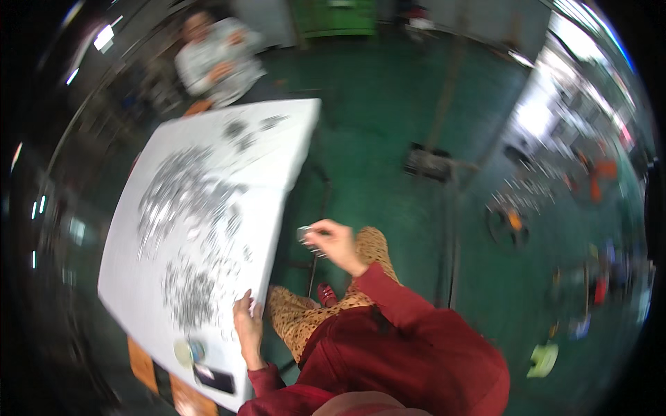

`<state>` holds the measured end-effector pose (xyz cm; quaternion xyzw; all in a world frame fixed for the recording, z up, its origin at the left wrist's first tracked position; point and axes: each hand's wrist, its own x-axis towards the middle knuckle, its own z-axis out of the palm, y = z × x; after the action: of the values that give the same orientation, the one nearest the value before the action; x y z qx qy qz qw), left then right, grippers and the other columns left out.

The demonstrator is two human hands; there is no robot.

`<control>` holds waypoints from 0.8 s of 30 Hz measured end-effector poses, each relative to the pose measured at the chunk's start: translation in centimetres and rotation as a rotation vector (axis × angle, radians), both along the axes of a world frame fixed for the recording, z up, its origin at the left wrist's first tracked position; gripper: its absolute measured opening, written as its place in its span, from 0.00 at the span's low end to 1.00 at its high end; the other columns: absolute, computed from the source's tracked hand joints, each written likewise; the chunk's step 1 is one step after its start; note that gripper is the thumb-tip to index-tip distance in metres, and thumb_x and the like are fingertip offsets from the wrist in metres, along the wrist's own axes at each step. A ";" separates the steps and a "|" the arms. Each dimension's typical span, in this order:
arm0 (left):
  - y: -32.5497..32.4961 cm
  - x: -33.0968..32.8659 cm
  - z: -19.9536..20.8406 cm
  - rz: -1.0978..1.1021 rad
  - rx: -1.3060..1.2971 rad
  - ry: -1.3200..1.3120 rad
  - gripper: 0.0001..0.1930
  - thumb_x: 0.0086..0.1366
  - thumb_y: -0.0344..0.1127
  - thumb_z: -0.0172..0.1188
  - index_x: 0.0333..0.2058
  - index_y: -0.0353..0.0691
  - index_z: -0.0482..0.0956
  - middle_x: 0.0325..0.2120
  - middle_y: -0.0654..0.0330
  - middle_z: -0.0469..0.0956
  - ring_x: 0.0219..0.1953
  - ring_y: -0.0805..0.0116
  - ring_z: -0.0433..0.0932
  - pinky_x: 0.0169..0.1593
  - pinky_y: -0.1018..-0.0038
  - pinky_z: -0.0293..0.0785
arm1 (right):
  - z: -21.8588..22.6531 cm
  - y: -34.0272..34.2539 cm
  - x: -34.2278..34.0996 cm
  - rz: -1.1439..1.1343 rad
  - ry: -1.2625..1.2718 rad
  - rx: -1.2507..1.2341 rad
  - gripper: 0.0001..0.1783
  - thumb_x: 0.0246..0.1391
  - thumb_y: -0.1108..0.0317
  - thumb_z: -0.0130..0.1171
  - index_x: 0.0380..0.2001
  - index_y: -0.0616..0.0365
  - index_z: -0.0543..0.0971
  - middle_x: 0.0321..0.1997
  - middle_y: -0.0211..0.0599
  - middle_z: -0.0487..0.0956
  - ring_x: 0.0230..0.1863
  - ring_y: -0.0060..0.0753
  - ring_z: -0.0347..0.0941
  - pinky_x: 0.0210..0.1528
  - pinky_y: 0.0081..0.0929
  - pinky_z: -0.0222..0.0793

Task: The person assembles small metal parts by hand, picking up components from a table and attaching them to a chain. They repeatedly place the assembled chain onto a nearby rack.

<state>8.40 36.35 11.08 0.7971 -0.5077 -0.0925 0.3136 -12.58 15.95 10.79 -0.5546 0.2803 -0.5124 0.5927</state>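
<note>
The person's right hand (334, 244) holds a small shiny metal piece (303, 234) beside the white-topped bench (128, 291); the left hand (248, 324) is at its edge. Blurred small dark parts (191, 295) lie scattered across it, near a black phone (215, 380). Beyond stands a co-worker (223, 61).

No lettering, number or sign can be read, as much of the view is smeared by blur. A pale patch (340, 3) is seen on the green cabinet (336, 22), but nothing on it can be made out.
</note>
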 end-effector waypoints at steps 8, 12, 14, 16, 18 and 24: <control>5.2 -1.2 -4.7 0.185 0.037 0.190 0.13 0.55 0.27 0.59 0.41 0.37 0.76 0.35 0.49 0.73 0.37 0.54 0.73 0.40 0.67 0.71 | 1.4 0.7 3.1 0.149 -0.017 0.116 0.07 0.55 0.75 0.56 0.36 0.67 0.76 0.30 0.33 0.79 0.32 0.20 0.76 0.37 0.18 0.74; 3.9 -0.5 -5.0 0.296 0.025 0.094 0.11 0.53 0.29 0.62 0.37 0.40 0.76 0.34 0.49 0.67 0.41 0.51 0.65 0.47 0.63 0.65 | 1.0 -0.1 3.8 0.195 -0.017 0.040 0.05 0.57 0.75 0.54 0.35 0.67 0.75 0.33 0.36 0.78 0.33 0.25 0.77 0.38 0.20 0.74; 3.8 0.5 -5.7 0.326 0.069 0.120 0.11 0.52 0.31 0.64 0.35 0.41 0.76 0.36 0.49 0.65 0.42 0.51 0.63 0.49 0.62 0.62 | 0.5 -0.1 3.9 0.219 -0.012 0.046 0.06 0.57 0.75 0.54 0.35 0.67 0.74 0.32 0.37 0.79 0.33 0.25 0.77 0.39 0.21 0.74; 3.6 1.2 -6.0 0.269 0.140 0.088 0.11 0.51 0.32 0.64 0.34 0.41 0.76 0.35 0.49 0.66 0.42 0.51 0.63 0.48 0.62 0.62 | 0.5 -0.1 4.2 0.249 0.012 0.036 0.06 0.57 0.75 0.54 0.36 0.68 0.74 0.32 0.38 0.79 0.33 0.26 0.77 0.39 0.21 0.74; 3.7 2.3 -6.4 0.227 0.175 0.048 0.10 0.51 0.33 0.64 0.33 0.41 0.76 0.34 0.49 0.67 0.41 0.50 0.64 0.47 0.62 0.62 | 0.8 0.1 5.2 0.285 -0.019 0.046 0.06 0.57 0.75 0.54 0.36 0.68 0.74 0.33 0.39 0.79 0.33 0.26 0.77 0.39 0.21 0.74; 3.1 3.4 -6.4 0.276 0.223 0.220 0.09 0.57 0.36 0.57 0.27 0.35 0.75 0.21 0.47 0.74 0.27 0.47 0.72 0.33 0.59 0.68 | 0.7 1.3 6.5 0.330 0.054 0.019 0.04 0.56 0.78 0.53 0.35 0.66 0.74 0.32 0.39 0.79 0.32 0.27 0.77 0.39 0.22 0.73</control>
<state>11.76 39.40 4.65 0.8739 -0.3428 -0.1908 0.2869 -6.11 17.26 11.47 -0.6009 0.2063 -0.3904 0.6663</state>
